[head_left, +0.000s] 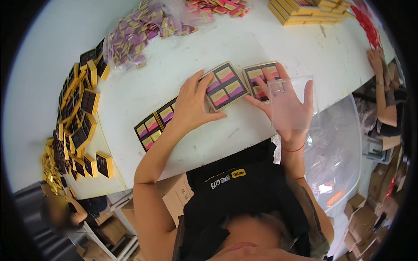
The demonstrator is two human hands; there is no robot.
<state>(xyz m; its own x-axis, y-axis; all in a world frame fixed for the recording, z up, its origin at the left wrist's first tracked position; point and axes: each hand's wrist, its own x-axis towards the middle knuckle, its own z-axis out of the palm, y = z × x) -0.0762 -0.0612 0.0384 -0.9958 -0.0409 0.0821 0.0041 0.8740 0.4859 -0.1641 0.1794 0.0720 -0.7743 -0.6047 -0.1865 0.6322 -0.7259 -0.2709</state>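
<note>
Near the middle of the table, my left hand grips the left edge of a square box, its thumb stretched along the near side. The box sits at a slant and has four compartments with pink, purple and gold pieces. My right hand is palm up with fingers spread, carrying a clear square plastic lid across the palm. Behind those fingers lies a second filled box, partly hidden. Two more filled boxes, one at the left and one partly behind my left forearm, lie on the table.
Many black boxes with yellow sides are heaped along the left. Clear bags of purple-and-gold pieces and pink pieces lie at the back. Yellow boxes are stacked far right. Another person's arm reaches in at right, beside a plastic-filled tub.
</note>
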